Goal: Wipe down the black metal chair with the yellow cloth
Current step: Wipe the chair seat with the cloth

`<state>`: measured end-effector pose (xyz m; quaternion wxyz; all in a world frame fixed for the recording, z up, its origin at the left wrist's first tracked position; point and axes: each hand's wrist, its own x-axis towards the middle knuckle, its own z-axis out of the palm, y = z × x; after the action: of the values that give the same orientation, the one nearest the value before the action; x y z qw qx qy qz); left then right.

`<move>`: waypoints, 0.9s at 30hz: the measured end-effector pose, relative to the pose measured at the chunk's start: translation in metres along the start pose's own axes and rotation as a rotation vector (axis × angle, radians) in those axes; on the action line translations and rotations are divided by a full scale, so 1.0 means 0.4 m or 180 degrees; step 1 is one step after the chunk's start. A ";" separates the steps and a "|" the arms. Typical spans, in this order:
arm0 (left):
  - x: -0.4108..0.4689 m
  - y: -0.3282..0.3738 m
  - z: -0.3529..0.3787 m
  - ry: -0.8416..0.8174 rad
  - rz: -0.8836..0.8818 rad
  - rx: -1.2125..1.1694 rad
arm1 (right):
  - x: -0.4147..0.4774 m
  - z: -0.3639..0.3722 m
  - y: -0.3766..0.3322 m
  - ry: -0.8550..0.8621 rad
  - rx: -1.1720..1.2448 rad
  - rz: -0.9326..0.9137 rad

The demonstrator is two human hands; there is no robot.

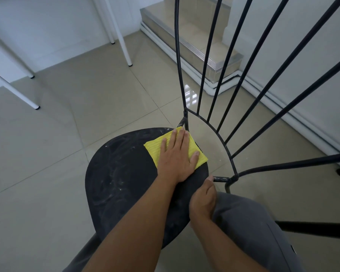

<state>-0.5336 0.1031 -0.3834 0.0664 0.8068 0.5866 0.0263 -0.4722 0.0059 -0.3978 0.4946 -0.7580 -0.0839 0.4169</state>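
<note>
Looking down from my head, I am pressing my left hand (175, 160) flat on the yellow cloth (152, 149), fingers straight and lying close together, thumb out to the side, curling round nothing. The cloth is lying folded on the far part of the seat (122, 173) of the black metal chair (224, 143), close to where the backrest bars (292, 163) are fanning upward. Pale dusty smears are showing across the bare part of the seat. My right hand (203, 201) is curling over the seat's near rim, thumb touching a frame bar; its fingers are hidden underneath, so I am only fairly sure they are gripping. My grey-clad knee (253, 232) is sitting just beside that hand. Beyond, white table legs (128, 59) are standing on the tiled floor (47, 154) near a step (194, 36).
</note>
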 end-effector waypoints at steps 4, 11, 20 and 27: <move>0.041 -0.077 -0.014 -0.0069 -0.0240 0.0044 | 0.004 0.000 0.011 -0.0032 0.0065 0.0053; -0.073 -0.270 -0.042 0.0009 -0.0890 0.0166 | -0.011 -0.008 -0.006 -0.0103 -0.0037 0.0133; -0.197 -0.256 -0.035 0.0002 -0.0895 0.0083 | -0.054 -0.056 0.059 -0.0829 0.0063 0.0313; -0.213 -0.152 -0.023 -0.0013 -0.0450 -0.0071 | -0.058 -0.077 0.048 -0.0960 0.0266 0.0414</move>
<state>-0.6184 0.0412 -0.3797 0.0782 0.7626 0.6416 0.0263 -0.4707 -0.0370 -0.3956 0.4794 -0.6694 -0.0906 0.5602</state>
